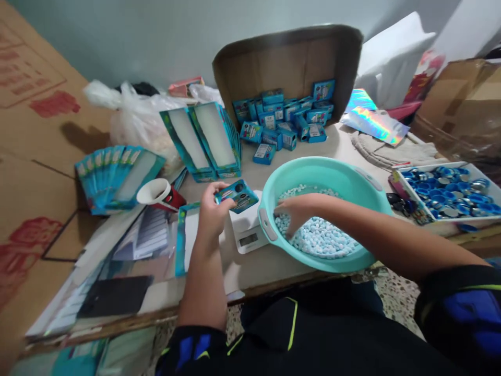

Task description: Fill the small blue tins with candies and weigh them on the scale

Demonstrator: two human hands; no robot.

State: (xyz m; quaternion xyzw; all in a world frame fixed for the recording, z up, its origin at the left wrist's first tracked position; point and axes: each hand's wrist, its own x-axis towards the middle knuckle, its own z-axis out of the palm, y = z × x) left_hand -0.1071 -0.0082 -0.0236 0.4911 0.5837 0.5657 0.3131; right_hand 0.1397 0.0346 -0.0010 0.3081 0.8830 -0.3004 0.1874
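Cardboard sheet (35, 130) printed in red at the far left. What comes next along the surface (250, 274)?

Fan of teal card sleeves (117, 177), then a red-and-white paper cup (160, 194) lying on its side just beside them.

And the left hand (213, 216)?

Fingers and thumb curl closed on a small teal box (236, 196), raised clear of the surface near a white digital scale (247, 237).

Right of that?

Turquoise plastic basin (321, 175), its edge against the scale, holding a heap of pale blue pellets (319, 237). The right hand (297, 211) sits partly open, fingers buried among them; whether it has hold of any, I can't tell.

Behind the basin?

Cardboard box (287, 62) with more small teal boxes (274, 120) heaped before it.

Far right?

Holographic pouches (376, 122), then a white tray (399, 177) of blue-and-silver caps (450, 193).
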